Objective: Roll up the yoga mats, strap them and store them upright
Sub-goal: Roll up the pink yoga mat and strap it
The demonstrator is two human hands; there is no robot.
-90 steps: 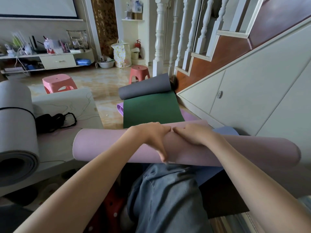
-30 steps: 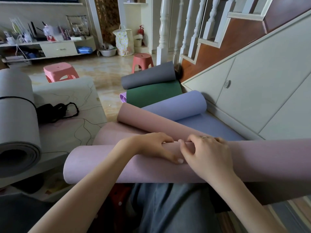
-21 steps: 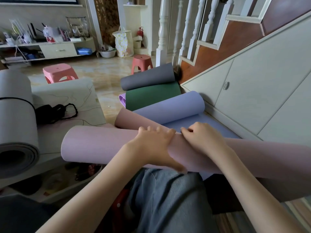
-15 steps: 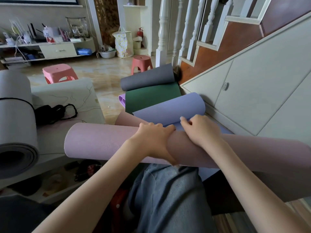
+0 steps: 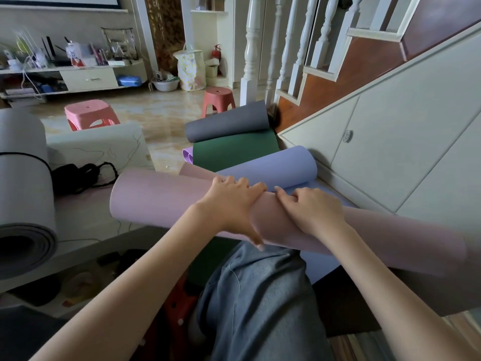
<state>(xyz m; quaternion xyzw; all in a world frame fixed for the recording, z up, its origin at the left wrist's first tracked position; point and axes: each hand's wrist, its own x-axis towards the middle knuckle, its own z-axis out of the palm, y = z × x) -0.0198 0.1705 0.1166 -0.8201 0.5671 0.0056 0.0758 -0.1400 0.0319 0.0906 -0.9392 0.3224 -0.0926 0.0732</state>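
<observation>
The pink mat (image 5: 161, 201) fills the middle of the view, a long roll lying crosswise over the person's lap, its left end over the tabletop (image 5: 104, 144). Beyond it, on the floor by the stair cabinet, lie the lavender mat (image 5: 273, 165), the green mat (image 5: 234, 152) and the grey mat (image 5: 226, 123), all only part curled. At far left a grey rolled mat (image 5: 23, 178) already carries a black strap. Left hand (image 5: 231, 204) lies spread over the roll, fingers draped over the top, thumb low on the near side; right hand (image 5: 312, 207) presses beside it, fingers bent against the surface. This looks like the rolling step. Next should be a strap, perhaps from the black cords (image 5: 78, 173).
</observation>
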